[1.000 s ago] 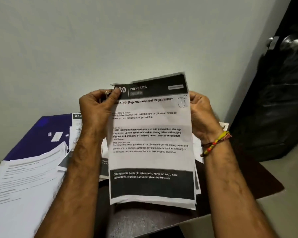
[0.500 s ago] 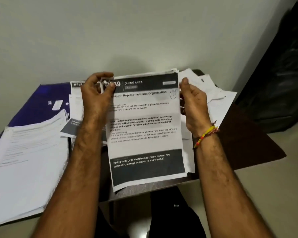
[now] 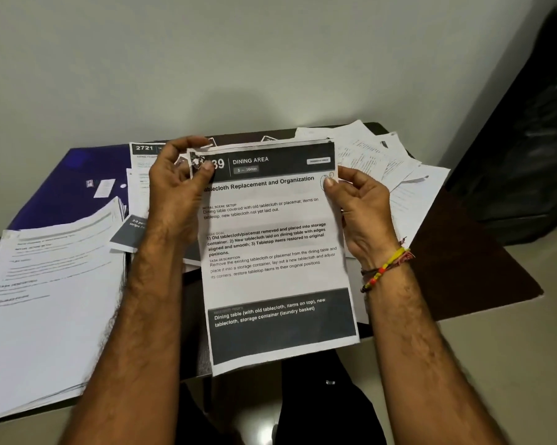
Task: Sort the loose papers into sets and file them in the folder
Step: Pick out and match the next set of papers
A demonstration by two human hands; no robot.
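Both hands hold a printed sheet (image 3: 275, 252) above the table's (image 3: 482, 261) near edge, headed "DINING AREA", with more pages behind it. The left hand (image 3: 177, 187) pinches its top left corner, thumb on the front and fingers curled behind. The right hand (image 3: 360, 203) pinches the upper right edge, thumb on the front. A blue folder (image 3: 61, 187) lies at the table's far left corner. A thick stack (image 3: 49, 300) overhangs the left near edge. Loose papers (image 3: 396, 175) are strewn along the far right side. A beaded bracelet (image 3: 386, 268) circles the right wrist.
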